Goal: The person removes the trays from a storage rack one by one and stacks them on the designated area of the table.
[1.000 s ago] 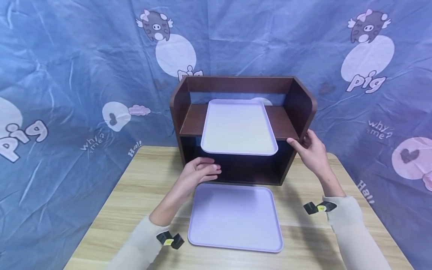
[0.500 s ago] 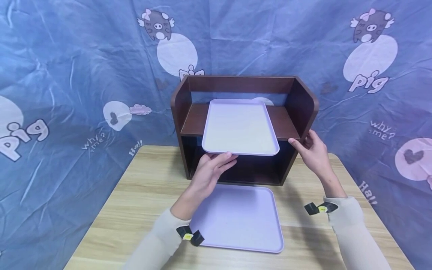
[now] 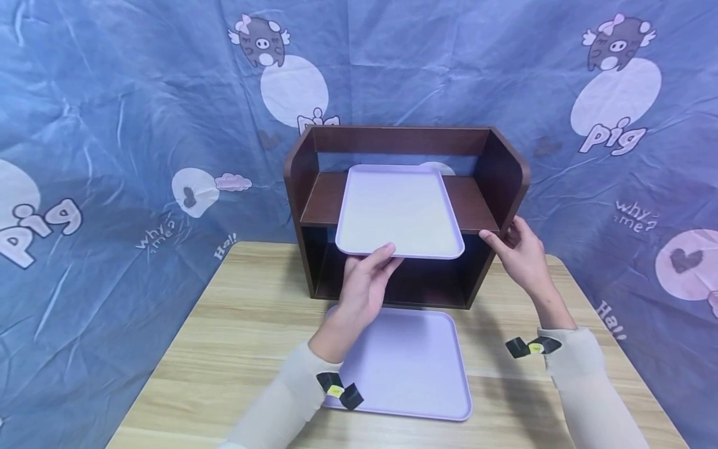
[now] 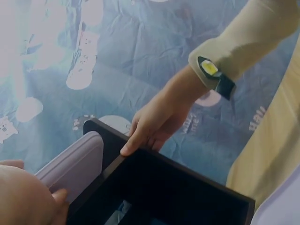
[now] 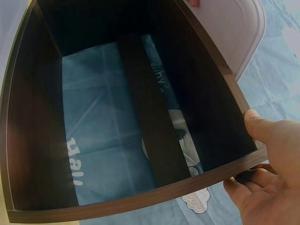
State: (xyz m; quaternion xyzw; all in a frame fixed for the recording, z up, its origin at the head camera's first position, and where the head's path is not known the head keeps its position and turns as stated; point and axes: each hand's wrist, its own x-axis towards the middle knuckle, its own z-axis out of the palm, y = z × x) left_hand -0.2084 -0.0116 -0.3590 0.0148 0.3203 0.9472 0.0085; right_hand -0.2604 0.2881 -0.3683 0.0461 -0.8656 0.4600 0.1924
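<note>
The left hand (image 3: 366, 284) is pinching the upper tray (image 3: 399, 209), which is overhanging the rack (image 3: 501, 181) just beyond the grip, while the right hand (image 3: 521, 254) is clasping the rack's side, and excess downward pressure would likely be tipping it toward the lower tray (image 3: 412, 368) below.

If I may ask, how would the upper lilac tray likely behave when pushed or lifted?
The upper lilac tray looks thin and rimmed: probably light yet stiff. Its smooth surface suggests it may slide easily. With its front overhanging the brown shelf, pressing there might tip it.
</note>
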